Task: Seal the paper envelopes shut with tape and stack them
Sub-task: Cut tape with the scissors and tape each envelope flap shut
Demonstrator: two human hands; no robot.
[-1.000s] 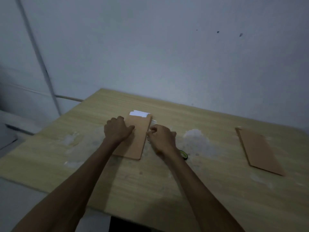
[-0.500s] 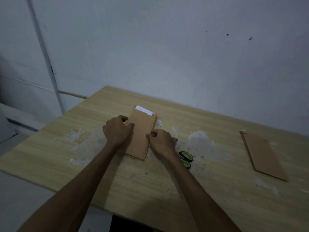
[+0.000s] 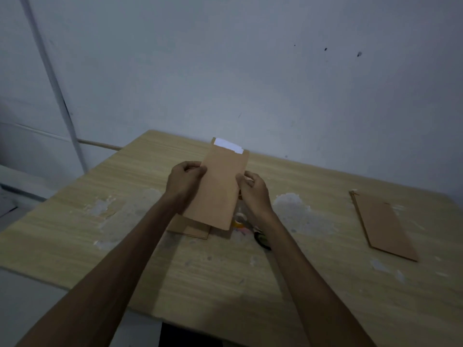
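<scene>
I hold a brown envelope point(image 3: 219, 189) above the table point(image 3: 75, 221), my left hand point(image 3: 184, 182) and right hand point(image 3: 254, 191) each gripping a long edge. Its long axis points away from me, white paper point(image 3: 229, 145) showing at the open far end. No writing is legible.

Both hands point(image 3: 218, 184) raised (fingers curled)

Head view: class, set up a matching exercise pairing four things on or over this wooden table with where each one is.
Things:
1. held envelope
2. lone envelope
3. scissors
4. envelope pile

Places:
A. flat at the table's right
B. flat beneath the raised envelope
C. gripped by left hand and right hand
D. partly hidden by the right forearm

Pairs: 1-C, 2-A, 3-D, 4-B
</scene>
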